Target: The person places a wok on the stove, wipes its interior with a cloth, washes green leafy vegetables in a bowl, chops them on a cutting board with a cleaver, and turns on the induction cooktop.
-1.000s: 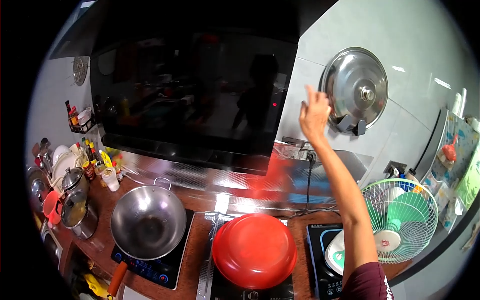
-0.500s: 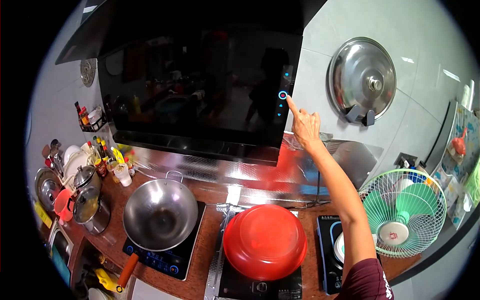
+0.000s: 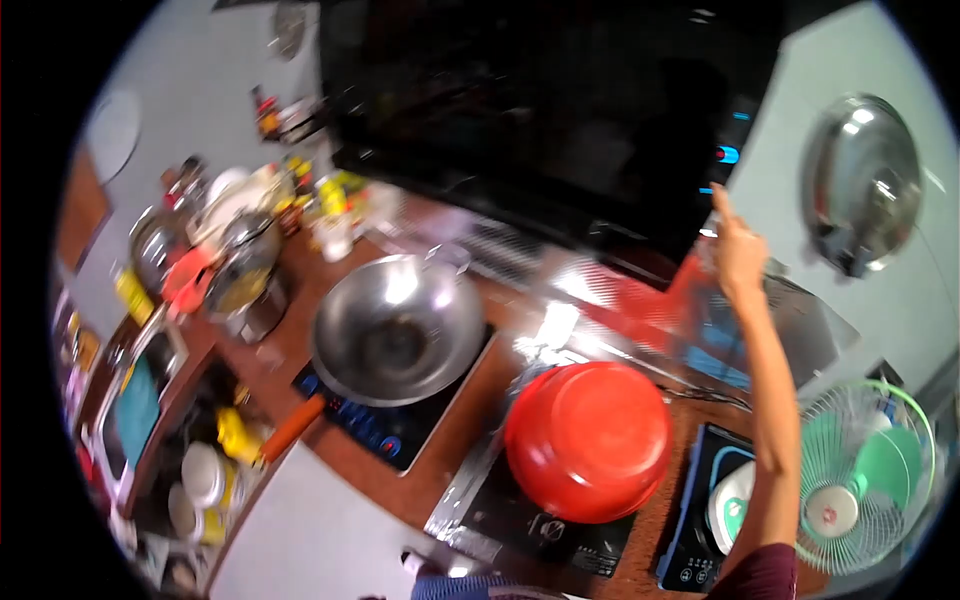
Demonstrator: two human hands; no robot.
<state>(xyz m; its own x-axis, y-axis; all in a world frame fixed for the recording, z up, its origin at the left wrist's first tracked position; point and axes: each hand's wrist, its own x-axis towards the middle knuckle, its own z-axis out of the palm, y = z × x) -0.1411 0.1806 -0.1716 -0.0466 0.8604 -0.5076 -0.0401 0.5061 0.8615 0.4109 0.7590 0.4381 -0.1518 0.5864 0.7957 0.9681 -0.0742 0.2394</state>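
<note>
Nearby, I see an upturned red round plastic basin (image 3: pixel 590 440), then a silver metal wok (image 3: pixel 400 325). Beyond, the right hand (image 3: pixel 742 252) (left hand unseen) holds nothing, 1 finger (image 3: pixel 725 210) extended beside 3 blue lights (image 3: pixel 728 155) on the broad, glossy black hood (image 3: pixel 540 110); contact is unclear. Fingertip drift could cause a mis-press.

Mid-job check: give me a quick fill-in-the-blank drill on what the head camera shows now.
The right hand extends its ____ finger toward the black hood.
The basin is coloured ____.
In the picture, the wok sits to the basin's ____.
The fan stands to the basin's ____.

Missing words: index; red; left; right.
</note>
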